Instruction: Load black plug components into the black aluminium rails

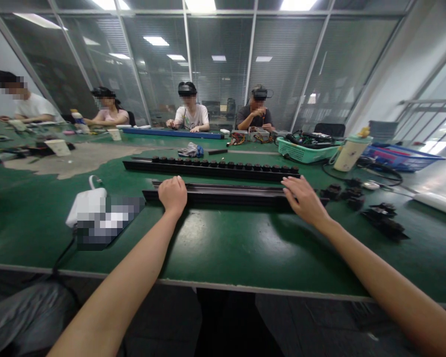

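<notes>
A long black channel-like rail point(232, 198) lies across the green table in front of me. Near its left end, my left hand point(173, 196) is closed around it, with the fingertips hidden behind the fist. At the other end, my right hand point(303, 198) rests on or just over the rail, its fingers stretched out and slightly apart. Just behind lies a second black rail point(208, 169) with a row of small black pieces along its top. To the right of my right hand, several loose black parts point(384, 218) are scattered.
A white charger-like block point(87, 206) and a pixelated flat device lie at left. Farther back are a crumpled blue-grey cloth point(191, 149), a green basket point(306, 151) of cables, a cream tumbler point(351, 153) and a blue basket point(405, 156). Several people sit across the table.
</notes>
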Tool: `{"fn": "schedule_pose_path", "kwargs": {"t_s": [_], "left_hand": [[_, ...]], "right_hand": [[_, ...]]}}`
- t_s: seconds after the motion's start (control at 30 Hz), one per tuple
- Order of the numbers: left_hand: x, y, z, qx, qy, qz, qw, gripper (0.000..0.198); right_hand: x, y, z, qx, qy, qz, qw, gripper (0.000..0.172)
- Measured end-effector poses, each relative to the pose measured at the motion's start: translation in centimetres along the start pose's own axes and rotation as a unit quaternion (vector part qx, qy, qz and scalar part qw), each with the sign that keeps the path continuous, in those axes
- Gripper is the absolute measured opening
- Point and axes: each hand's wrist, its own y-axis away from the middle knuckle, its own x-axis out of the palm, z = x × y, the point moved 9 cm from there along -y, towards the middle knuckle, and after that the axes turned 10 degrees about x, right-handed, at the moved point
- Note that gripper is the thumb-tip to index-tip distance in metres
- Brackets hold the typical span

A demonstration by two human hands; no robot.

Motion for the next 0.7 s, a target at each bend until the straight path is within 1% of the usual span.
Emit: {"fn": "schedule_pose_path", "kwargs": {"t_s": [0.03, 0.1, 0.13, 0.2, 0.43, 0.7], "left_hand": [[-0.1, 0.0, -0.1, 0.001, 0.001, 0.000, 1.000, 0.053], [-0.2, 0.1, -0.2, 0.001, 0.002, 0.003, 1.000, 0.053], [-0.3, 0.1, -0.2, 0.001, 0.003, 0.005, 1.000, 0.053], [-0.3, 0.1, -0.3, 0.000, 0.002, 0.011, 1.000, 0.054], [0.1, 0.0, -0.3, 0.003, 0.015, 0.016, 1.000, 0.057], [0.5, 0.1, -0.3, 0.014, 0.013, 0.008, 1.000, 0.060]], "right_hand": [[1.0, 0.4, 1.5, -0.025, -0.019, 0.029, 0.999, 0.041], [2.6, 1.2, 3.9, -0.060, -0.049, 0.073, 0.994, 0.044], [3.2, 1.6, 4.7, -0.071, -0.057, 0.090, 0.992, 0.045], [3.9, 2.1, 5.5, -0.079, -0.061, 0.103, 0.990, 0.049], [4.0, 2.1, 5.2, -0.079, -0.039, 0.113, 0.990, 0.051], [4.0, 2.1, 5.3, -0.079, -0.023, 0.120, 0.989, 0.052]]}}
